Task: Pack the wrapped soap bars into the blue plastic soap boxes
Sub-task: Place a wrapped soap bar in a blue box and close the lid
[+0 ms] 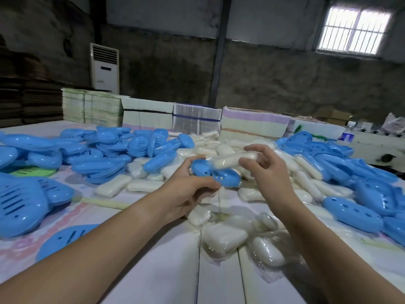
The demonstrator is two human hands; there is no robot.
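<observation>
- The soap can miss the box: the left hand [186,189] holds the blue soap box [215,173] only by its near edge, so a push from the bar may tilt it or knock it loose.
- The wrapped soap bar [234,160] is held by its right end only, and the film looks slippery; I judge it can slide out of the fingers and fall into the pile of loose bars [223,235] under the hands.
- If the bar goes in crooked, its loose wrapper may catch on the box rim and the box will perhaps not shut.
- Left hand: palm turned inward, fingers and thumb closed on the box, which lies tilted with its slotted side toward the camera.
- Right hand [266,170]: raised just right of the box, thumb and fingers pinching the bar, the other fingers curled above it.
- The bar hangs just above and behind the box, its left end near the box; whether they touch I cannot tell.
- More blue boxes [105,150] lie heaped left of the left hand, and another heap [350,172] right of the right hand.
</observation>
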